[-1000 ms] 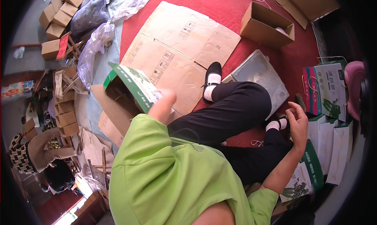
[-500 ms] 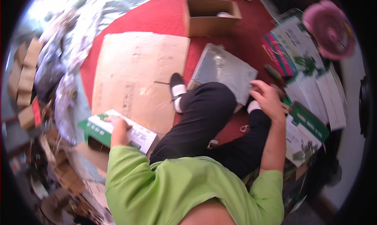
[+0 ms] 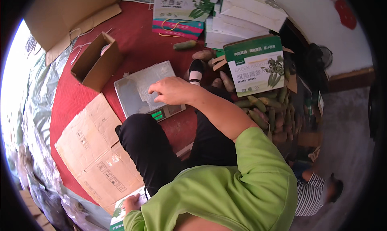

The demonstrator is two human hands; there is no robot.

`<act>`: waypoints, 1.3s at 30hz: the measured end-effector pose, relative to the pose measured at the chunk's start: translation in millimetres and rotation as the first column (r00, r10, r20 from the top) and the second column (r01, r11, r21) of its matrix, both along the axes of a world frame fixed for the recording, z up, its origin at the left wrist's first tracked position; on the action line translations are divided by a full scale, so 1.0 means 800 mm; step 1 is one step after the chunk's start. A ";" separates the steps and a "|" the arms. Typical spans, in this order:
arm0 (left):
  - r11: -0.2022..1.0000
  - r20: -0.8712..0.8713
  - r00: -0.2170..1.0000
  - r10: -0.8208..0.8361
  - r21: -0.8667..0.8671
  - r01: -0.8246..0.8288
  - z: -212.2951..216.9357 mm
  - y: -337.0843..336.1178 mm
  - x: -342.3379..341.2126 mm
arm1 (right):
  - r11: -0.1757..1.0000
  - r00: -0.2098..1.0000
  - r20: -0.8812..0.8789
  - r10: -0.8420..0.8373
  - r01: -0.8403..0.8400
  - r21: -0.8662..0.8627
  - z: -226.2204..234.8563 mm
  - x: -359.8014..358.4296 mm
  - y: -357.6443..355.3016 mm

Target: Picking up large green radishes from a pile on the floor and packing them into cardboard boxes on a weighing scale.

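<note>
The right hand (image 3: 174,90) lies loose and flat on the scale (image 3: 141,90), a smooth grey tray with a green screen, down on the red mat (image 3: 137,41). The left hand (image 3: 131,202) grips a green and white box (image 3: 121,215) by the flat cardboard (image 3: 94,150), though I cannot see inside it. A small brown box (image 3: 96,61) stands open, maybe with something pale in it, and long bumpy roots (image 3: 262,108) lie piled beside a printed carton (image 3: 256,65).

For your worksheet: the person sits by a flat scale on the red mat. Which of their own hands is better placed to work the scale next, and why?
Probably the right hand: it already rests open on the scale, just above its green display. The left hand is low behind the knee, holding a green-and-white carton.
</note>
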State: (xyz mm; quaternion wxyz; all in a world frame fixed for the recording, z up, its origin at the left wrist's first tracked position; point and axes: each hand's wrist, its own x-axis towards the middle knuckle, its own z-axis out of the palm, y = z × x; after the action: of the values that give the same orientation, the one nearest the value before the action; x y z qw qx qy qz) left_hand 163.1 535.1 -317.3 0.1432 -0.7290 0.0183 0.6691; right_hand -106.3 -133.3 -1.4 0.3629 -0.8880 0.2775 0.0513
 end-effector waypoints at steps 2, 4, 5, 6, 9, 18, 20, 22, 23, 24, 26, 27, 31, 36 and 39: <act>0.980 0.103 0.989 -0.108 -0.154 0.123 -0.024 -0.047 -0.041 | 0.997 0.998 -0.039 -0.052 0.050 -0.053 -0.003 -0.016 -0.001; 0.957 0.145 0.984 -0.102 -0.257 0.137 -0.013 -0.072 -0.053 | 0.998 0.998 -0.037 -0.046 0.044 -0.052 -0.008 -0.021 -0.004; 0.926 0.176 0.982 -0.070 -0.355 0.129 -0.009 -0.085 -0.056 | 0.998 0.999 -0.043 -0.034 0.031 -0.056 -0.009 -0.024 -0.006; 0.885 0.201 0.979 -0.036 -0.449 0.125 -0.004 -0.098 -0.059 | 0.997 0.998 -0.033 -0.052 0.049 -0.061 -0.009 -0.028 -0.008; 0.709 0.244 0.967 0.078 -0.695 0.118 0.012 -0.119 -0.059 | 0.996 1.000 0.014 -0.025 0.026 -0.090 0.002 -0.041 -0.008; 0.311 0.186 0.794 0.579 -0.950 -0.004 0.057 -0.334 0.039 | 0.989 0.991 0.106 -0.082 0.094 -0.114 0.006 -0.087 -0.026; 0.140 0.133 0.747 0.652 -0.989 0.053 0.130 -0.418 0.044 | 0.988 0.989 0.105 -0.100 0.111 -0.109 0.006 -0.100 -0.031; 0.121 0.156 0.712 0.685 -0.988 0.100 0.259 -0.516 -0.011 | 0.987 0.989 0.098 -0.113 0.123 -0.104 0.004 -0.115 -0.036; 0.072 0.201 0.758 0.620 -0.977 0.200 0.304 -0.542 -0.023 | 0.990 0.988 0.102 -0.114 0.122 -0.075 0.007 -0.117 -0.036; 0.025 0.215 0.799 0.562 -0.970 0.244 0.341 -0.571 -0.042 | 0.990 0.988 0.096 -0.124 0.129 -0.049 0.008 -0.123 -0.038; -0.045 0.262 0.870 0.418 -0.950 0.308 0.408 -0.618 -0.093 | 0.988 0.983 0.134 -0.129 0.139 -0.068 0.003 -0.132 -0.039; -0.078 0.275 0.901 0.335 -0.945 0.317 0.427 -0.638 -0.114 | 0.985 0.977 0.161 -0.139 0.154 -0.084 -0.001 -0.139 -0.042; -0.215 0.488 0.870 -0.068 -0.859 0.464 0.469 -0.704 -0.216 | 0.972 0.952 0.239 -0.193 0.218 -0.085 -0.027 -0.168 -0.062; -0.152 0.443 0.783 -0.437 -0.894 0.421 0.397 -0.730 -0.253 | 0.960 0.963 0.123 -0.241 0.255 -0.118 -0.014 -0.198 -0.098; 0.026 0.583 0.687 -0.433 -0.754 0.656 0.329 -0.713 -0.227 | 0.912 0.945 0.070 -0.318 0.325 -0.251 -0.022 -0.224 -0.145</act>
State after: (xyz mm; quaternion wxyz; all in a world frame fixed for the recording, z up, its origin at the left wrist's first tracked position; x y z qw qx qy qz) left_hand -18.4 -35.7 -54.3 -0.0650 -0.6578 0.6691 0.3397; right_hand -285.3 -249.2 -19.2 0.2511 -0.8706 0.4191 -0.0582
